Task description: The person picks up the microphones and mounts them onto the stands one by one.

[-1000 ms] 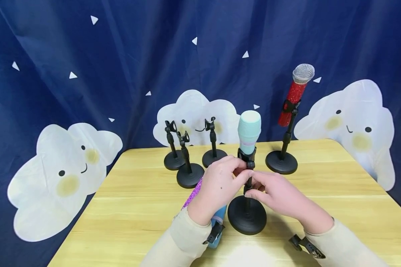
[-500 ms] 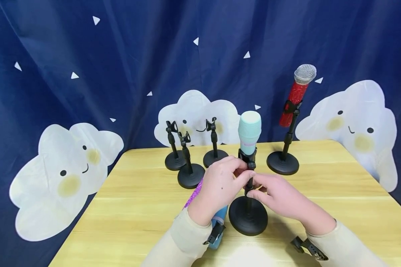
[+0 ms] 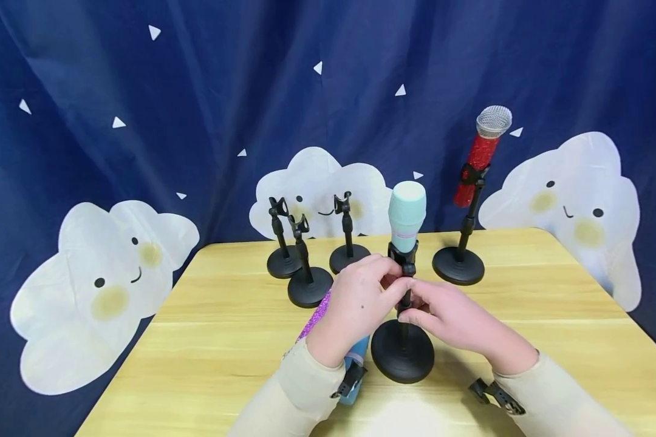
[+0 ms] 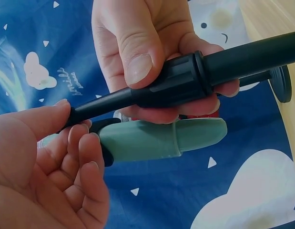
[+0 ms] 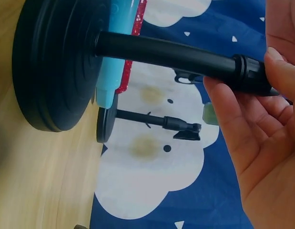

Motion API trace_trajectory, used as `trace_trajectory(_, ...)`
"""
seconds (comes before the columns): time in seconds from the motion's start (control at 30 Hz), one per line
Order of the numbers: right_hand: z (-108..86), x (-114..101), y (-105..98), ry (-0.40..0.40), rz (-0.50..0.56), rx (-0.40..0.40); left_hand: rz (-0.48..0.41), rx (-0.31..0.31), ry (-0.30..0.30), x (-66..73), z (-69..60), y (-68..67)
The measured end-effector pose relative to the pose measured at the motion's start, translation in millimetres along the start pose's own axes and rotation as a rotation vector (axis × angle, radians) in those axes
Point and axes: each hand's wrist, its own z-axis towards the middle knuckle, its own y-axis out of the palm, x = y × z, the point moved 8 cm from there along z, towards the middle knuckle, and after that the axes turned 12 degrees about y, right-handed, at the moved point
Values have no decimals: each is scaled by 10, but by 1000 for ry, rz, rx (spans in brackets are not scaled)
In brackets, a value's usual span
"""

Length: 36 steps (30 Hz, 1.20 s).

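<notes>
Microphone stand (image 3: 403, 355), black and upright, stands between the left hand (image 3: 363, 297) and the right hand (image 3: 448, 312), its round base just below them. Largest of all is the dark blue curtain (image 3: 224, 91), well beyond both hands, printed with white clouds and small white triangles. Next comes the wooden worktop (image 3: 213, 340), spreading beneath the hands and out to either side. Past the left hand and to its left are three more black stands, a near one (image 3: 310, 286) and two farther back (image 3: 284, 262) (image 3: 350, 258), their clips holding nothing. Beyond the right hand, well apart from it, another black stand (image 3: 459, 266) carries a tilted red microphone (image 3: 482, 152) with a silver mesh head. Just above the left hand, a mint microphone (image 3: 407, 212) sits in the clip of the held stand. Under the left wrist lie a blue object (image 3: 356, 352) and a glittery purple one (image 3: 315, 315), both partly hidden by hand and sleeve. Down at the smaller parts, the right hand grips the ribbed collar (image 4: 178, 81) of the pole, while the left pinches the thin upper rod (image 4: 106, 102) near the clip. Black straps (image 3: 351, 381) (image 3: 503, 399) show at both cuffs.
</notes>
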Motion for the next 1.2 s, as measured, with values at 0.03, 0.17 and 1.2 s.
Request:
trace_trajectory(0.03, 4, -6, 1, -11, 3, 0, 4, 2, 0, 4, 0, -8)
trace_trajectory(0.17, 6, -37, -6, -80, 20, 7, 17, -6, 3, 20, -1, -14)
trace_trajectory(1.2, -262, 67, 275, 48, -333, -247, 238, -667, 218, -127, -554, 613)
